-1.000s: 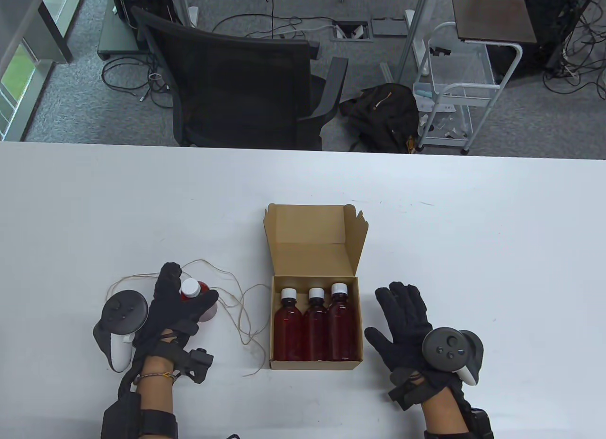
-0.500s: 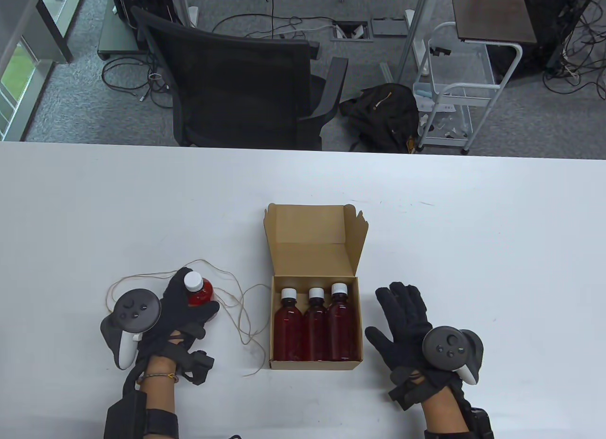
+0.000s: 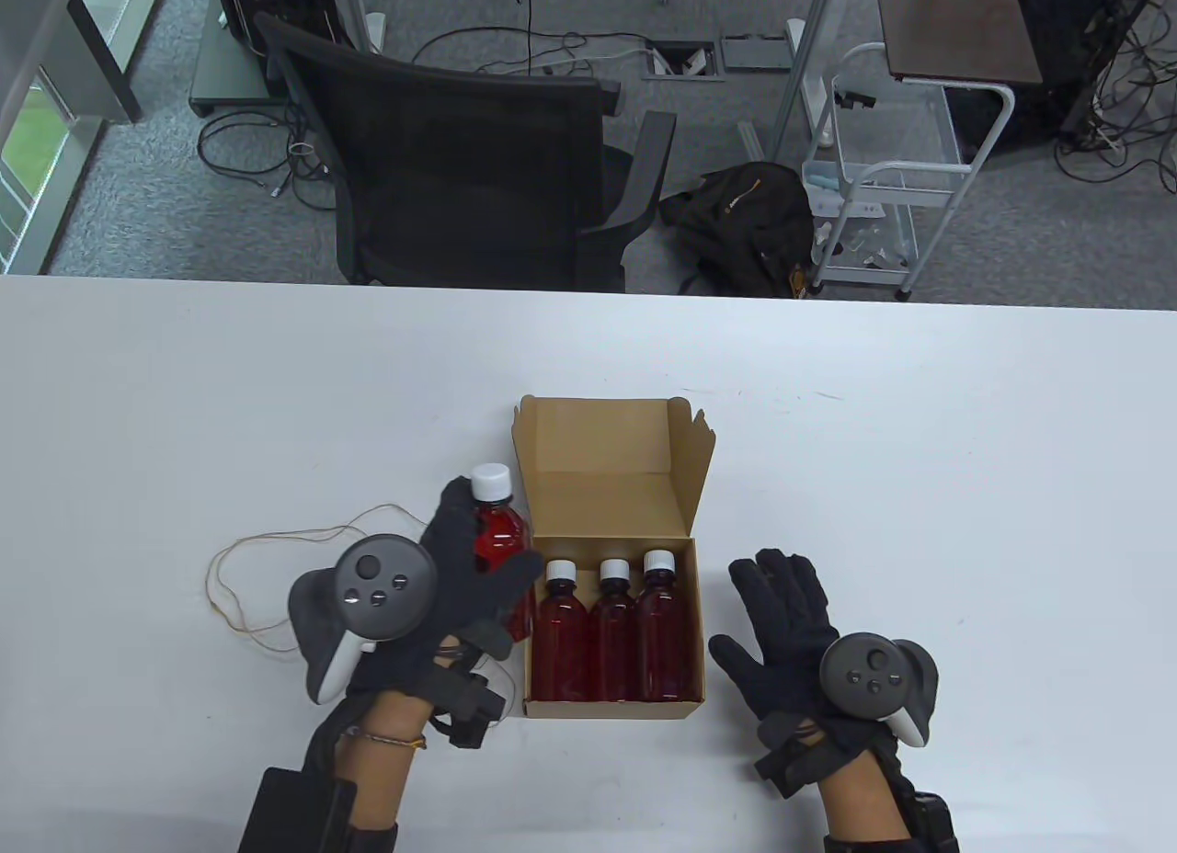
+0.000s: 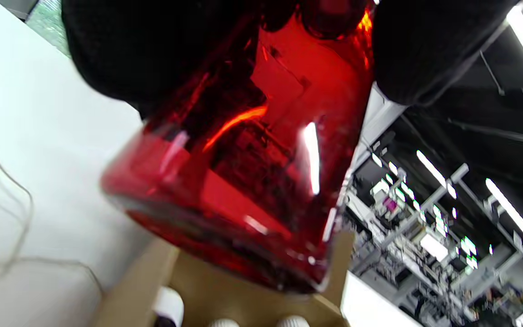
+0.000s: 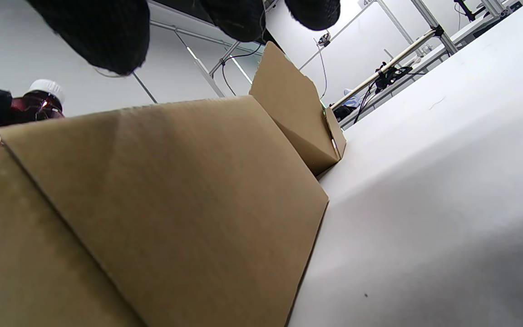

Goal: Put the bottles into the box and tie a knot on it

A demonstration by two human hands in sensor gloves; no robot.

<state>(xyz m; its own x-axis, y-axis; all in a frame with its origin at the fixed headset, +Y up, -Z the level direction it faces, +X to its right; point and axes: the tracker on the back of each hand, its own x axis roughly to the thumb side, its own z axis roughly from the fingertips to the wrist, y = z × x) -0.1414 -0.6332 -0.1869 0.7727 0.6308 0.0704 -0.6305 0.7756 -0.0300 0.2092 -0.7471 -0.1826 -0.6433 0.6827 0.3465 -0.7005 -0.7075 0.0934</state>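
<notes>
My left hand [image 3: 451,596] holds the last red bottle with a white cap [image 3: 497,522]; next I lower it into the brown cardboard box [image 3: 611,706] beside it.

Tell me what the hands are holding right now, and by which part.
The left hand grips a red bottle around its body, below the white cap. The right hand holds nothing, fingers spread beside the box.
</notes>
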